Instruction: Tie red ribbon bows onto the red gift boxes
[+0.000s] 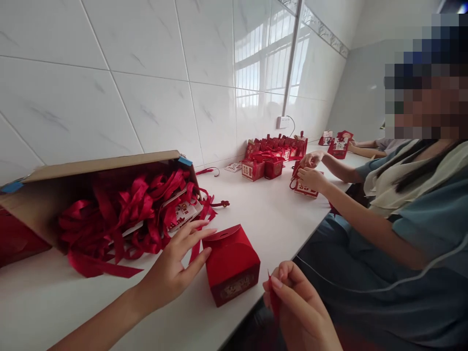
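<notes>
A small red gift box stands folded on the white counter in front of me. My left hand is open, fingers spread, resting against the box's left side and top flap. My right hand is closed in a pinch on a narrow strip of red ribbon at the counter's edge. Just left of the box, a cardboard carton lies on its side, spilling red ribbons and flat box blanks.
A person seated to my right handles a red box with both hands. Several finished red boxes stand by the tiled wall farther along. Another person's arm and red boxes are at the far end.
</notes>
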{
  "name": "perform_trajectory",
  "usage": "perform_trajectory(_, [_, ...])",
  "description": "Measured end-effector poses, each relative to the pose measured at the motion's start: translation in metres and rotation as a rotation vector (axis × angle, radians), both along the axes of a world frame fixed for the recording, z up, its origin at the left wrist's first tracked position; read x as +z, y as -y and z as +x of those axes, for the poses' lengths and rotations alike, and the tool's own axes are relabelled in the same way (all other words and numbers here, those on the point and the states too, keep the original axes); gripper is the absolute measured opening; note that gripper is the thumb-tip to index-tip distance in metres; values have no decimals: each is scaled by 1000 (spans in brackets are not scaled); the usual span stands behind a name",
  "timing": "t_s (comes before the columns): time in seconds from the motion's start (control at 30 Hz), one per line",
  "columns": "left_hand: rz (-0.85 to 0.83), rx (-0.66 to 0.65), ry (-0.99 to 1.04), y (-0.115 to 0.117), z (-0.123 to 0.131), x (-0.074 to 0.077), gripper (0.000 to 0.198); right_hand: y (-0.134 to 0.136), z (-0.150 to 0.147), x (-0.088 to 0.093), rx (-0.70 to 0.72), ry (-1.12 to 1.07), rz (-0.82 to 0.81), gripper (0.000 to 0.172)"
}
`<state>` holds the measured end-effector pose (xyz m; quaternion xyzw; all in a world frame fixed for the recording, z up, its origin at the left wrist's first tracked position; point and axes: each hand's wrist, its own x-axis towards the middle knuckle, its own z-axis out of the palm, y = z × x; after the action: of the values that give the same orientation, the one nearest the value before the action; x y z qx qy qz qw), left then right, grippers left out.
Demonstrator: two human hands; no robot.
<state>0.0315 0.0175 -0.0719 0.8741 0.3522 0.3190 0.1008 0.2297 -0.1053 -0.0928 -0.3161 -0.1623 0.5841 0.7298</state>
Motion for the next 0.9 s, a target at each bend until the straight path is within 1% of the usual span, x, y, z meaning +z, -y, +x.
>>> perform_trajectory(0.1, [-45,-32,0,1,1,2,41,3,0,-1,19,54,-26,31])
perform_trajectory(0.2, [-100,-130,-29,5,1,4,40,4,1,-5,34,117,-26,30])
perform_trajectory(0.27, [-76,-182,-39,10,1,7,42,4,2,-8,62,174,-21,29])
perform_trajectory(0.37, [32,-206,-21,20,1,12,49,4,1,-8,87,267,-31,30])
perform_trajectory(0.43, [88,-201,-11,25,2,16,51,4,-1,-5,78,334,-35,30])
perform_trajectory(0.5, [101,-192,-15,29,3,18,46,2,-2,2,59,427,-29,30])
perform_trajectory(0.6, [51,-223,-36,29,5,21,37,-6,-5,13,79,614,17,27])
perform_trajectory(0.73, [-19,-317,-8,29,8,26,36,-20,-10,25,84,889,86,23])
perform_trajectory(0.8, [-46,-340,2,30,9,29,37,-25,-13,29,72,979,94,23])
perform_trajectory(0.9, [-62,-347,4,33,10,32,39,-30,-17,33,77,1055,74,21])
